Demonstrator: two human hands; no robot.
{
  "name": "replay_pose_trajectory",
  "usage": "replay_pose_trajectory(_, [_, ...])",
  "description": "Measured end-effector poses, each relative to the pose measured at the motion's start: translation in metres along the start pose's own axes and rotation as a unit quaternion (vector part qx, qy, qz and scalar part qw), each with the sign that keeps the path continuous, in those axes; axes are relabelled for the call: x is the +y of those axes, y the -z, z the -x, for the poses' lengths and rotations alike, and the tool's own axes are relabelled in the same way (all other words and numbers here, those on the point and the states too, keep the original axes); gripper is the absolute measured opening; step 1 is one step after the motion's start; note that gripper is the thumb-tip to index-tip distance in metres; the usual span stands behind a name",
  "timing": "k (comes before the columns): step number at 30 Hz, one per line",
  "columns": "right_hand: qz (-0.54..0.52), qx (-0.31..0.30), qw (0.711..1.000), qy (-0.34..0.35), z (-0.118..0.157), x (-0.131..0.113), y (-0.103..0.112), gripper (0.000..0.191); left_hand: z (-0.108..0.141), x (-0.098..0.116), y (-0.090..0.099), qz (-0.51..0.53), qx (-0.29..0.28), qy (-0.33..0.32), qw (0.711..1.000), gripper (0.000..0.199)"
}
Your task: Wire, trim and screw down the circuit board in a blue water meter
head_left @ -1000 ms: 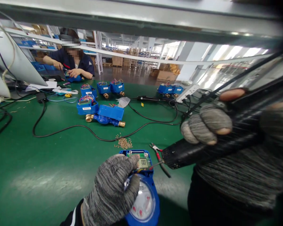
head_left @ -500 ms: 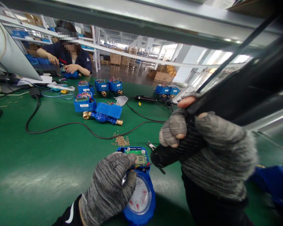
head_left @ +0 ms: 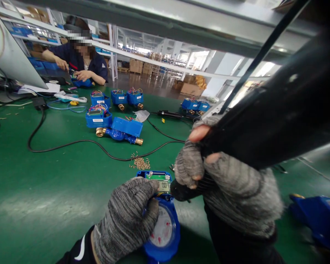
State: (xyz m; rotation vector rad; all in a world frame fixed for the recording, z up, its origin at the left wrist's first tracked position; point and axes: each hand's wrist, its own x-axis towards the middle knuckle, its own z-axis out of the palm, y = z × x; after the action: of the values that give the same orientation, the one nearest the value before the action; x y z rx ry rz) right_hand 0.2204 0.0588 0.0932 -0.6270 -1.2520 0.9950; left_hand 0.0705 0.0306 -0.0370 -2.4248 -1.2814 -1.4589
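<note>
A blue water meter (head_left: 173,242) with a round dial stands right in front of me. Its open housing shows a green circuit board and a small display (head_left: 164,186) reading 0.0. My left hand (head_left: 126,216), in a grey knit fingerless glove, is closed on the meter's left side, fingertips by the display. My right hand (head_left: 233,190), gloved alike, is wrapped round a large black power screwdriver (head_left: 264,106). The tool slants down to the left, and its nose is at the right edge of the board; its tip is hidden.
Small brass screws (head_left: 141,163) lie in a pile beyond the meter. Several blue meters (head_left: 99,119) stand farther back, and another blue meter (head_left: 316,216) is at the right. A black cable (head_left: 79,140) crosses the green table (head_left: 57,183). Across it, a co-worker (head_left: 82,62) handles a blue unit.
My right hand and the screwdriver have moved left, bringing the nose against or over the board's right edge. My left hand stays on the meter.
</note>
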Motion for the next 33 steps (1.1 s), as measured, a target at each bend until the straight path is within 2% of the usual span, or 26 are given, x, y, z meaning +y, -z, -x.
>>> replay_pose_trajectory(3, [0.007, -0.095, 0.995, -0.037, -0.004, -0.003, 0.002, 0.03, 0.002, -0.001, 0.0, -0.005, 0.001, -0.005, 1.0, 0.03])
replay_pose_trajectory(6, [-0.026, -0.109, 0.993, -0.044, -0.011, -0.009, 0.01, 0.04, 0.003, 0.001, 0.002, -0.019, 0.007, -0.022, 1.0, 0.033])
replay_pose_trajectory(9, [-0.09, -0.046, 0.995, -0.01, -0.024, -0.008, 0.023, 0.035, 0.003, 0.004, 0.006, -0.048, 0.042, -0.036, 0.997, 0.037])
replay_pose_trajectory(12, [-0.15, 0.061, 0.986, 0.044, -0.045, 0.013, 0.035, 0.026, 0.003, 0.002, 0.008, -0.043, 0.064, -0.044, 0.996, 0.041])
replay_pose_trajectory(13, [-0.165, 0.1, 0.979, 0.06, -0.053, 0.026, 0.038, 0.022, 0.003, -0.001, 0.008, -0.03, 0.074, -0.029, 0.996, 0.041])
replay_pose_trajectory(15, [-0.176, 0.167, 0.966, 0.088, -0.068, 0.057, 0.039, 0.018, 0.004, -0.009, 0.007, 0.02, 0.093, 0.058, 0.994, 0.04])
replay_pose_trajectory(17, [-0.174, 0.198, 0.961, 0.079, -0.079, 0.091, 0.038, 0.024, 0.002, -0.022, 0.007, 0.118, 0.118, 0.191, 0.967, 0.035])
replay_pose_trajectory(18, [-0.166, 0.212, 0.961, 0.071, -0.083, 0.107, 0.036, 0.028, 0.0, -0.029, 0.007, 0.18, 0.134, 0.256, 0.94, 0.033])
replay_pose_trajectory(20, [-0.148, 0.226, 0.961, 0.051, -0.088, 0.135, 0.033, 0.032, -0.006, -0.043, 0.009, 0.302, 0.18, 0.355, 0.866, 0.03])
replay_pose_trajectory(22, [-0.139, 0.232, 0.962, 0.035, -0.088, 0.156, 0.031, 0.033, -0.012, -0.054, 0.011, 0.393, 0.22, 0.404, 0.796, 0.031])
replay_pose_trajectory(24, [-0.135, 0.235, 0.962, 0.019, -0.086, 0.17, 0.029, 0.034, -0.016, -0.062, 0.012, 0.437, 0.244, 0.419, 0.758, 0.034])
replay_pose_trajectory(29, [-0.134, 0.238, 0.962, -0.003, -0.083, 0.185, 0.026, 0.035, -0.016, -0.069, 0.008, 0.45, 0.244, 0.426, 0.746, 0.036])
replay_pose_trajectory(33, [-0.166, 0.22, 0.961, 0.0, -0.086, 0.168, 0.024, 0.034, -0.014, -0.071, 0.004, 0.442, 0.208, 0.446, 0.75, 0.043])
